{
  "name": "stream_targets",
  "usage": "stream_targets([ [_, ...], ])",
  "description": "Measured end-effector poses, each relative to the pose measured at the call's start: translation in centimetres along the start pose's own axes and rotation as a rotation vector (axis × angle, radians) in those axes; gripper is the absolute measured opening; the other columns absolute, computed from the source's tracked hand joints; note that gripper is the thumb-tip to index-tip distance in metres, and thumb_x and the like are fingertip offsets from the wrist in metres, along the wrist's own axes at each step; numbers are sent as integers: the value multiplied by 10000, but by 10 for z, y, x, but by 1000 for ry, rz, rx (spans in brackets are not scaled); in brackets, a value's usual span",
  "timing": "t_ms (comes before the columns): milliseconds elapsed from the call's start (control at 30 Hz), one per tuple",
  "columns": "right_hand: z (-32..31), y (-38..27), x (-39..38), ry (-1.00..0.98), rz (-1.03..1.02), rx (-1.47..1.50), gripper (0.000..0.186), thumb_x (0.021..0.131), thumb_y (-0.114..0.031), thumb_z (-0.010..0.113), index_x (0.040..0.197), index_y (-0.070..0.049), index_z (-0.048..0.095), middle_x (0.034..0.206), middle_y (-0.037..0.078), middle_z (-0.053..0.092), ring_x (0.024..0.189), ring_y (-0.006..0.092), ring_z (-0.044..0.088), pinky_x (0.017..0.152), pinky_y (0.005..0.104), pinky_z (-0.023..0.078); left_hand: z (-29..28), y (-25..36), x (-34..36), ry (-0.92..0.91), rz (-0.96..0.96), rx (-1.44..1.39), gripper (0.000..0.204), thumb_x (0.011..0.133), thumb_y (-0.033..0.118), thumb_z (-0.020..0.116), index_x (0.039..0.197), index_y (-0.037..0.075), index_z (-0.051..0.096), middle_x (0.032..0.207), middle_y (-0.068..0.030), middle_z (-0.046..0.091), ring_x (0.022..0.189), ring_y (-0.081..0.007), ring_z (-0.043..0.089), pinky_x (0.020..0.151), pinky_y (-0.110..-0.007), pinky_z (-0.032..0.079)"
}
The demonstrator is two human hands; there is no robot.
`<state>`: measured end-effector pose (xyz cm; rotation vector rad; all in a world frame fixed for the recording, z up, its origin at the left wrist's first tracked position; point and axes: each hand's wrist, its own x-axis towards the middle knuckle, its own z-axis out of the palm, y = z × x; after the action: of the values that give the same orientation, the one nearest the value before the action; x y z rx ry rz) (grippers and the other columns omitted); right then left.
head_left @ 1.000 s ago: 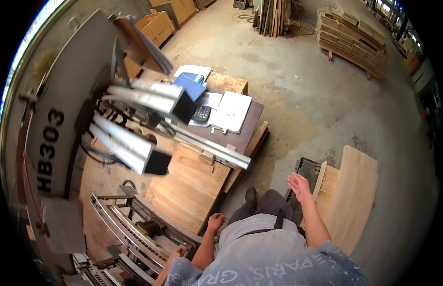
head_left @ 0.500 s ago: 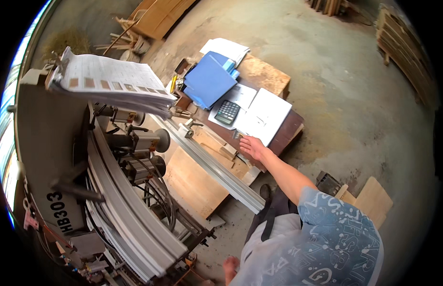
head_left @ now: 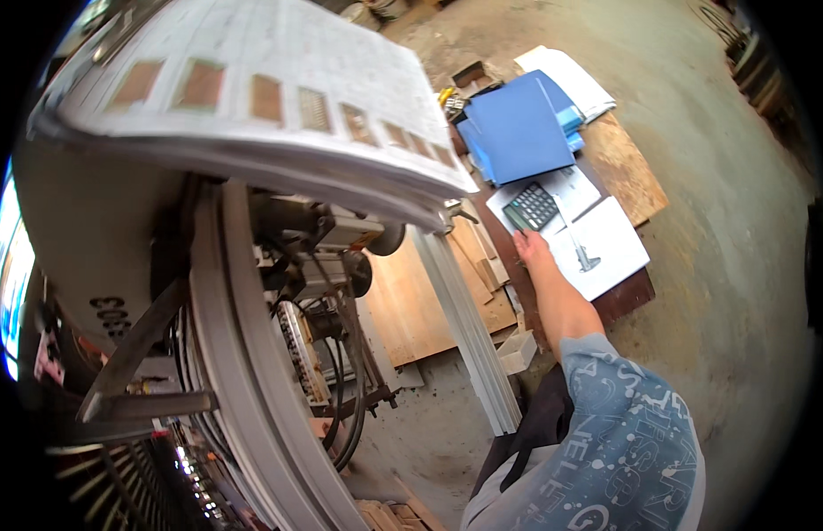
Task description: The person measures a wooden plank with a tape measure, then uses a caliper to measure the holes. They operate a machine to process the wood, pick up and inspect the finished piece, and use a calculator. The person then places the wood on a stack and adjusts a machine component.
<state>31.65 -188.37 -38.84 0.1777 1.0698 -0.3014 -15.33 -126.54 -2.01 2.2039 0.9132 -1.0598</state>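
My right hand [head_left: 533,248] reaches over the brown tabletop, fingers stretched toward the near edge of a dark calculator [head_left: 532,209]. The fingertips are small in view, and I cannot tell if they touch it. Nothing shows in the hand. Beside it, a metal caliper [head_left: 578,239] lies slantwise on a white sheet [head_left: 611,252]. The calculator rests on another paper. My left hand is out of view.
A blue folder [head_left: 520,124] and more white papers [head_left: 566,80] lie farther back on the table [head_left: 626,299]. At left, a thick sheaf of printed sheets [head_left: 252,53] hangs over a machine with a grey metal rail [head_left: 252,354]. An aluminium bar [head_left: 460,319] runs beside the wooden board [head_left: 403,305].
The view has shifted, bringing the sheaf of sheets nearer. My right hand has moved from the white sheet's near corner toward the calculator. My left hand has left the lower edge of view.
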Motion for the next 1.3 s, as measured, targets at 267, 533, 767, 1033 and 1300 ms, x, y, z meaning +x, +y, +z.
stream_targets([
  [267, -56, -4, -155, -228, 91, -315, 113, 984, -50, 624, 1071, 22, 621, 1014, 126, 687, 934, 227, 708, 842, 331, 633, 48, -51, -9, 78, 146, -120, 172, 954, 153, 606, 924, 21, 712, 827, -64, 720, 808, -186, 672, 726, -352, 534],
  [533, -118, -99, -465, -552, -675, -1414, 174, 930, -117, 688, 1047, 11, 706, 876, -1, 683, 761, 66, 595, 696, 252, 495, -11, 28, 60, 114, 445, -167, 317, 979, 243, 634, 1163, -9, 689, 1007, -115, 731, 938, -178, 664, 830, -332, 527],
  [767, -142, 21, -632, -782, -789, -1662, 186, 907, -132, 711, 975, 42, 722, 832, 5, 693, 778, 96, 618, 686, 281, 513, -60, 162, -8, -954, 682, -675, 580, 1044, 376, 573, 1498, 41, 441, 1416, -147, 579, 1285, -246, 578, 1072, -401, 473],
  [1033, -144, 261, -722, -1002, -741, -1882, 342, 912, -229, 720, 1141, 25, 711, 1034, 142, 749, 937, 167, 684, 847, 330, 540, -107, 109, -85, -1524, 484, -1176, 956, 813, 527, 768, 1535, 54, 356, 1485, -220, 481, 1324, -403, 524, 1179, -627, 337],
  [1300, -142, 303, -754, -1208, -386, -1774, 425, 921, -76, 696, 1323, 43, 622, 1073, 67, 717, 984, 123, 645, 914, 295, 526, -167, 62, -103, -1456, 778, -1514, 1046, 822, 603, 676, 1526, -67, 288, 1415, -350, 469, 1277, -469, 540, 1138, -655, 366],
])
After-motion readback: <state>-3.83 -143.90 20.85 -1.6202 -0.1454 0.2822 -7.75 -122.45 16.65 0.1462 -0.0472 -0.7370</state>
